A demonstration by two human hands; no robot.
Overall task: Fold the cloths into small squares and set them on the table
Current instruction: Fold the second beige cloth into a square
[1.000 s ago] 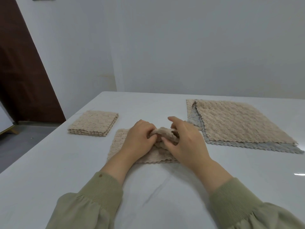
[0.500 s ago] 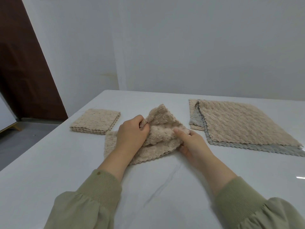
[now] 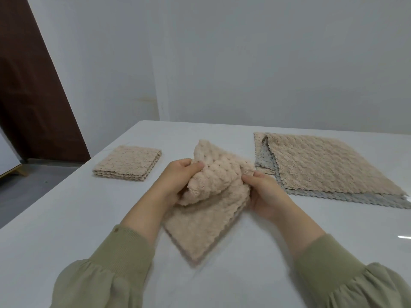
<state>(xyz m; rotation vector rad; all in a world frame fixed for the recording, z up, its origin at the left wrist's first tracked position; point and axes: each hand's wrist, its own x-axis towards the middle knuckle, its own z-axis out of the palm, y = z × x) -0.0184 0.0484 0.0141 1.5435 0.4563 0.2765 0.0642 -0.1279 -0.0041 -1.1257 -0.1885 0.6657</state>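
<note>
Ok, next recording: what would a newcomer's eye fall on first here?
First, the half-folded beige cloth at the centre, bunched between the left hand and the right hand, which both hold it above the white table. Then the folded beige square lying far left, and the pile of flat cloths at right, its top beige sheet over a grey cloth.
</note>
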